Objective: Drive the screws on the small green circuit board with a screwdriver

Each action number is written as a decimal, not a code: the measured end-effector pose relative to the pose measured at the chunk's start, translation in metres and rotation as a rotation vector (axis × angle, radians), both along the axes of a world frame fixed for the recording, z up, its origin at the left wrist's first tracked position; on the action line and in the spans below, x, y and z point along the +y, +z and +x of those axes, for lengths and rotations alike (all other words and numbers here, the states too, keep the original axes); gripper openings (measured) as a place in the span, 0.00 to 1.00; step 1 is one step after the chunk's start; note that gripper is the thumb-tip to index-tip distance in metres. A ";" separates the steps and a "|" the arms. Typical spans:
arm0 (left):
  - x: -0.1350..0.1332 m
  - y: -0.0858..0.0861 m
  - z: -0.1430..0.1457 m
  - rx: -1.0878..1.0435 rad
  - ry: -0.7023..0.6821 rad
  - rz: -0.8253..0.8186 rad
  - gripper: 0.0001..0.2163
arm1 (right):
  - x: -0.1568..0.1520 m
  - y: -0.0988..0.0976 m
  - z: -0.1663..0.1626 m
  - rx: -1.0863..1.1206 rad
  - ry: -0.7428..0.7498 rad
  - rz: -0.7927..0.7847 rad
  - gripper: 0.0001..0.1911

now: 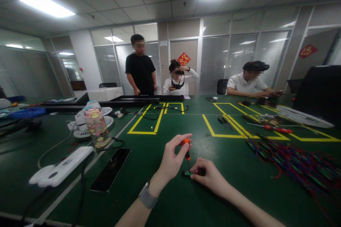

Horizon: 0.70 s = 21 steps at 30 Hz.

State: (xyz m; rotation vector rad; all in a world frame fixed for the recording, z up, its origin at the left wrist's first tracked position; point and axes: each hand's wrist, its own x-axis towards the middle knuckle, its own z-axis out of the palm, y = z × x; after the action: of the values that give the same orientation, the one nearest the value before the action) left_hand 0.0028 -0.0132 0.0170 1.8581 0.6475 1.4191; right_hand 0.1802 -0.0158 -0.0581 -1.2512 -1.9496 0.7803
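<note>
In the head view, my left hand (173, 156) grips the top of an orange-and-black screwdriver (188, 149) between thumb and fingers. The screwdriver stands nearly upright, and its thin shaft points down at a small green circuit board (187, 173) on the table. My right hand (206, 173) pinches the right end of that board and partly covers it. Whether the screwdriver tip touches a screw is too small to make out.
A black smartphone (111, 170), a white handheld device (66, 166) and a drink bottle (97, 127) are on the left. Boards with red and blue wires (293, 163) are heaped at right, near a red-handled screwdriver (278, 128). Yellow tape (142, 133) marks the green table. Three people are across it.
</note>
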 end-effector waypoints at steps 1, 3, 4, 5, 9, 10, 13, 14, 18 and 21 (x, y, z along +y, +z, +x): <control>0.000 0.000 0.000 -0.001 -0.008 -0.008 0.13 | 0.000 0.000 0.000 -0.001 0.001 -0.003 0.03; -0.001 0.000 0.000 0.003 -0.015 -0.018 0.14 | 0.000 0.001 0.000 0.002 0.001 -0.006 0.03; -0.001 0.000 0.000 0.007 -0.015 -0.021 0.14 | -0.001 0.002 0.000 0.004 0.001 -0.007 0.03; -0.001 0.000 0.000 0.010 -0.011 -0.024 0.14 | -0.001 0.002 0.000 0.005 0.000 -0.007 0.03; 0.001 0.000 -0.001 0.014 0.011 -0.035 0.14 | -0.001 0.003 0.000 -0.001 0.001 -0.013 0.03; 0.002 0.000 -0.001 0.016 0.012 -0.036 0.14 | -0.001 0.003 0.000 -0.002 0.001 -0.014 0.03; 0.002 -0.001 -0.002 0.034 -0.001 -0.031 0.15 | -0.001 0.003 0.000 -0.008 -0.001 -0.007 0.03; 0.002 -0.002 -0.002 0.046 0.000 -0.017 0.16 | -0.001 0.003 0.000 -0.012 -0.002 -0.003 0.02; 0.001 -0.003 0.000 0.065 0.081 0.092 0.15 | 0.000 0.001 0.000 -0.020 -0.007 0.007 0.02; 0.002 -0.004 0.002 0.078 0.065 0.075 0.14 | 0.001 0.001 0.000 -0.019 0.002 0.010 0.03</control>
State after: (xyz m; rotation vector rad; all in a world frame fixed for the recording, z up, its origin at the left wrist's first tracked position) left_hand 0.0043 -0.0116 0.0130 1.9752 0.7074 1.4368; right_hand 0.1798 -0.0152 -0.0573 -1.2552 -1.9682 0.7616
